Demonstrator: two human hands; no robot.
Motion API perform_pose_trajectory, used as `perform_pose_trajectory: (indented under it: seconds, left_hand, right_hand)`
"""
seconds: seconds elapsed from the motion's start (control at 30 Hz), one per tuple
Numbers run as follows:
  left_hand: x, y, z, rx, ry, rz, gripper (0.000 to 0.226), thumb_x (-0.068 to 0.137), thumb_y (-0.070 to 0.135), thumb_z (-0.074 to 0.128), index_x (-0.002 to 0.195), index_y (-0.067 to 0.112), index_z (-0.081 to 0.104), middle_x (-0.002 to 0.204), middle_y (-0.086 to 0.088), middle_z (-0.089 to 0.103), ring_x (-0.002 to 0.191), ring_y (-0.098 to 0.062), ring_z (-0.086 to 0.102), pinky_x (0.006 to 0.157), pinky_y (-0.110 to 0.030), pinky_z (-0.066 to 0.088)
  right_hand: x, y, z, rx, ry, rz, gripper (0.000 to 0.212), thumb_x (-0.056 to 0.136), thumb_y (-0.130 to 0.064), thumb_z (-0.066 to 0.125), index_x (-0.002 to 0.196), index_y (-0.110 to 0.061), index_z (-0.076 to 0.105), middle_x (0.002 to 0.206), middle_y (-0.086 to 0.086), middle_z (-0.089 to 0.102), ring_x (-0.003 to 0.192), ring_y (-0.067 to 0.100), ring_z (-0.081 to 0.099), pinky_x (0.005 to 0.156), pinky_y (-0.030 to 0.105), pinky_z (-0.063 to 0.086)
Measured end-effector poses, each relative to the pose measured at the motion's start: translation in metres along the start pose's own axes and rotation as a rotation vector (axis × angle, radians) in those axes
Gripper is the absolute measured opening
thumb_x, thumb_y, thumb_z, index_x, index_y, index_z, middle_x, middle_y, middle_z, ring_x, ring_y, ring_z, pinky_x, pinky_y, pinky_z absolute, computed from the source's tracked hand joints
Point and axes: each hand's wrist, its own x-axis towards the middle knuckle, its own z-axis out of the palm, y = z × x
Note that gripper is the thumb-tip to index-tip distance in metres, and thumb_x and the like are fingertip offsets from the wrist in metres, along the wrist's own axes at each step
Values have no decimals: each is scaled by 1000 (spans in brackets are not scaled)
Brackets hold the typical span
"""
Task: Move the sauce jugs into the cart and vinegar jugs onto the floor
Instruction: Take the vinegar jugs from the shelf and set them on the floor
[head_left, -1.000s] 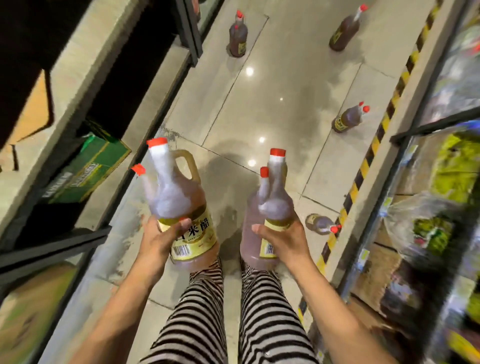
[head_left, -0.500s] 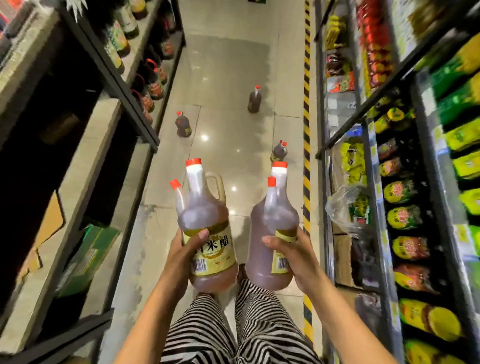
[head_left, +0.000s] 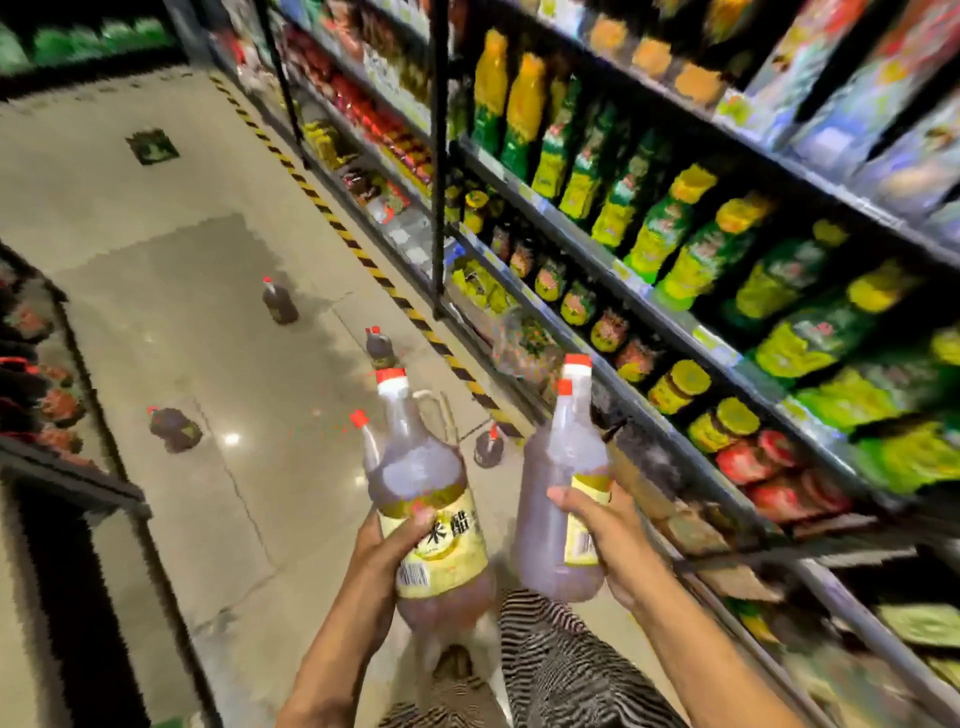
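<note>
The left hand (head_left: 387, 545) wraps the labelled jug (head_left: 431, 519) and the right hand (head_left: 613, 540) clasps a second jug (head_left: 556, 499), both upright at waist level, likely vinegar bound for the floor (head_left: 156, 249), where four jugs already stand ahead of the hands; forearms reach forward, bent

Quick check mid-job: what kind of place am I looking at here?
Most likely a grocery store aisle. Stocked shelves of packaged goods and jars line the right side, yellow-black hazard tape edges the tiled floor, and each hand holds a labelled jug, left and right.
</note>
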Motion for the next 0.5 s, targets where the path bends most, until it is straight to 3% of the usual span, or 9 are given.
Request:
perform_pose_trajectory:
  seconds: [0.07,0.2,0.27,0.37,0.5]
  left_hand:
    - [-6,-6,18,49,-95,-34,112,31,51,91,122,-4,54,106,-29,66,85,-35,68,68,-38,57]
    - [-15,-22,64,149,-268,-93,105,30,46,91,117,-2,58,96,-24,70,77,-33,70,60,-34,56]
    - [-16,-30,91,214,-340,-124,106,29,47,90,117,-3,58,96,-25,70,78,-34,70,60,-34,56]
    - [-24,-48,140,342,-475,-160,108,30,49,90,120,-1,58,102,-24,69,88,-39,69,67,-38,58]
    - [-52,-89,220,419,-610,-164,108,18,53,92,113,10,61,100,-19,71,84,-34,70,67,-38,59]
  right_hand:
    - [-21,2,-21,26,74,-22,28,65,-8,77,91,-12,65,70,-4,73,61,9,68,51,18,50]
    - [-59,8,-69,112,253,-65,41,54,-21,75,93,-13,67,72,-2,74,63,11,69,51,19,50]
    - [-81,11,-97,153,344,-90,42,51,-25,77,90,-14,68,74,0,75,67,15,70,56,22,51]
    - [-117,20,-146,212,470,-124,60,42,-33,82,98,-14,67,87,6,75,78,23,71,67,32,54]
    - [-168,35,-221,285,634,-172,62,49,-32,83,105,-14,66,95,6,75,88,25,71,76,39,55]
